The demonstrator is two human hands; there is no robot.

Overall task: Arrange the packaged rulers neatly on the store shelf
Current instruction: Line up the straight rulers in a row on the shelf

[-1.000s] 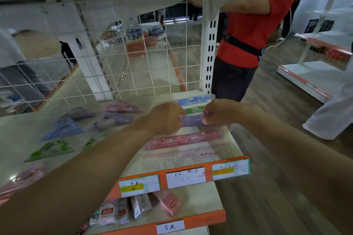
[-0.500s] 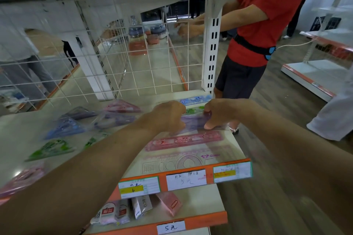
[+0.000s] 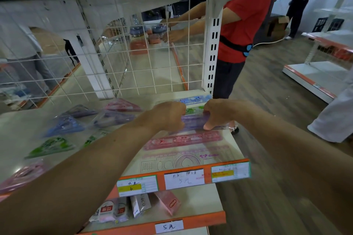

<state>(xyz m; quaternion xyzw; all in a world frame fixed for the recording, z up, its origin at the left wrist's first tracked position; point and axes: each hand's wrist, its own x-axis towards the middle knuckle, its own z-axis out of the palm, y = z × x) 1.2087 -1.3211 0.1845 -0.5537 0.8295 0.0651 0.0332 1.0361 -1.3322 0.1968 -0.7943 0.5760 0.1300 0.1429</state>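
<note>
Orange edging [image 3: 207, 174] runs along the near lip of the shelf [image 3: 17, 128], carrying three paper price labels [image 3: 183, 178]. Below it, on a lower shelf [image 3: 202, 202], small packs [image 3: 137, 205] lie loosely.

Just behind the edging, at the shelf's right end, a clear ruler [image 3: 183, 159] lies flat, its length running left to right. A pink ruler [image 3: 182, 140] lies just beyond it, parallel.

Next comes the purple ruler [image 3: 193, 120], held by both hands. The left hand [image 3: 169, 118] is curled tight round its left part, knuckles up. The right hand [image 3: 219, 113] pinches its right part: fingers bent over the far edge, thumb pressed to the near edge. Whether the ruler is lifted or touching the shelf cannot be told.

Beyond it a green ruler [image 3: 195, 109] peeks out between the hands, then a blue ruler [image 3: 193, 99] farthest back – both flat and parallel.

To the left, bagged triangles [image 3: 65, 125] in blue, green, purple and pink lie scattered.

A white wire grid [image 3: 133, 59] backs the shelf. Far right, a person in a red shirt [image 3: 246, 23] reaches both arms in – toward jars [image 3: 147, 30] on the next shelf.
</note>
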